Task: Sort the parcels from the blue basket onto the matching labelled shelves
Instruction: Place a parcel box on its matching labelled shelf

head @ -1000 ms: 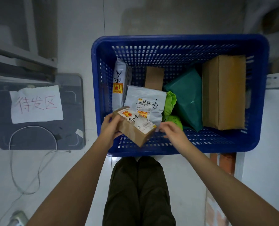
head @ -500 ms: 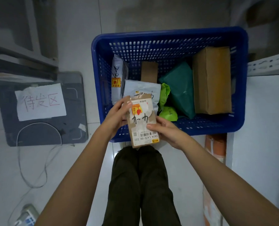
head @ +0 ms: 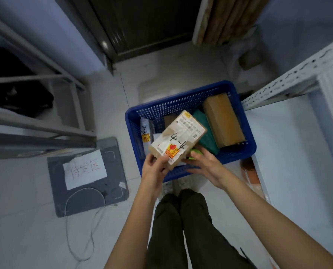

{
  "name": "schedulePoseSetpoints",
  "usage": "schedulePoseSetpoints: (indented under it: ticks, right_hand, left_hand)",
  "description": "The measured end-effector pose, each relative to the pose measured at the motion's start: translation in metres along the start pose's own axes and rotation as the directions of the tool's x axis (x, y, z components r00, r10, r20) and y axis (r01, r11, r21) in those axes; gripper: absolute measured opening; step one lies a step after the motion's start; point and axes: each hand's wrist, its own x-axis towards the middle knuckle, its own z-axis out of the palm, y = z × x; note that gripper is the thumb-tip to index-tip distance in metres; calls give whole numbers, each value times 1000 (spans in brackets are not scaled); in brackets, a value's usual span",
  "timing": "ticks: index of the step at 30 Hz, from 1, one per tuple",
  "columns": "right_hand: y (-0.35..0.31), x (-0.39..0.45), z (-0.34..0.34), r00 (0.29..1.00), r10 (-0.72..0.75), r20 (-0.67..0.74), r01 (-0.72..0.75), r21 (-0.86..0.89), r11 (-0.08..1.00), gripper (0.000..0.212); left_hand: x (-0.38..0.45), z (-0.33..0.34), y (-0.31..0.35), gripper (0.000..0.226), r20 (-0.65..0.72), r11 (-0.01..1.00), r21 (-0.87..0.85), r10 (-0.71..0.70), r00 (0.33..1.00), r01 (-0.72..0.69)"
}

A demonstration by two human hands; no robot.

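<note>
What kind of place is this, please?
Probably a small parcel sorting or storage room. A blue basket of parcels stands on a tiled floor, a white perforated metal shelf is beside it, and a handwritten paper sign lies on a grey mat. The left hand holds a labelled cardboard parcel.

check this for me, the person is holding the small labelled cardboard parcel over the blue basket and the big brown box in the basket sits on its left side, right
Not quite. The head view shows the left hand gripping the small labelled cardboard parcel over the blue basket, with the right hand at its lower edge, but the big brown box sits on the basket's right side, not its left.
</note>
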Motion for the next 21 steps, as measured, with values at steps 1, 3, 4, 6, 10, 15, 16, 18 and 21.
schedulePoseSetpoints:
  ticks: [1, 3, 4, 6, 10, 15, 16, 18, 21]
  right_hand:
    - [-4, -9, 7, 999, -43, -11, 43, 23, 999, 64]
    - [-14, -27, 16, 991, -112, -74, 118, 81, 990, 48]
    - [-20, -36, 18, 986, -133, -98, 143, 98, 985, 40]
    - [-30, -55, 17, 983, -156, -102, 165, 84, 983, 32]
    - [-46, -95, 4, 983, -176, -46, 176, 4, 984, 37]
    - [-60, -142, -16, 974, -228, 0, 228, -33, 973, 38]
    - [-63, -151, -21, 970, -243, -3, 242, -31, 970, 41]
    - [-67, -167, -33, 960, -279, -32, 278, -47, 960, 39]
    - [-66, -188, -48, 937, -325, -126, 320, -62, 945, 35]
  left_hand:
    - [-13, 9, 0, 45, 13, 999, 48, 0, 1000, -1]
    - [-36, 23, 1, 51, 42, 991, 130, -9, 999, 4]
    - [-46, 28, 3, 56, 56, 985, 172, -9, 998, -1]
    - [-65, 34, 11, 65, 59, 962, 272, 13, 998, -29]
    - [-91, 40, 36, 57, 140, 882, 462, 34, 990, -96]
    - [-115, 70, 54, 30, 314, 775, 592, 31, 949, -222]
    - [-119, 77, 55, 28, 324, 768, 600, 24, 946, -224]
    - [-126, 90, 54, 30, 344, 757, 612, 8, 939, -230]
    - [-131, 107, 46, 34, 401, 731, 636, -37, 915, -249]
